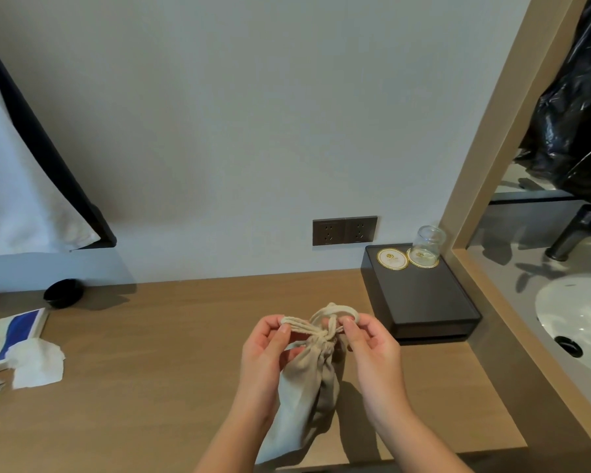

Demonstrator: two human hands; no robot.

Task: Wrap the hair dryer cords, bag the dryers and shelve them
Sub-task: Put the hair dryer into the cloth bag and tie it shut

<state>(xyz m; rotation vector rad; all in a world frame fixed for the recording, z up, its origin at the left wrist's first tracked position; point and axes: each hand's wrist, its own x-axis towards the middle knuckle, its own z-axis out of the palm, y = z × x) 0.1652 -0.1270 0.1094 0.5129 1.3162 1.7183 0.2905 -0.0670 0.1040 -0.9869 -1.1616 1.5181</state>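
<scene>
A beige cloth drawstring bag (307, 387) stands upright on the wooden counter (157, 353), bulging with something hidden inside. Its neck is cinched tight by a cream drawstring (316, 327). My left hand (270, 349) pinches the cord strands on the left of the neck. My right hand (369, 349) pinches the cord loop on the right. The hair dryer itself cannot be seen.
A black tray (423, 302) at the right holds two round coasters and an upturned glass (427, 245). A wall socket (344, 230) sits behind. Tissues (36, 363), a blue-and-white box (14, 332) and a black cap (64, 292) lie left. A sink (577, 315) is right.
</scene>
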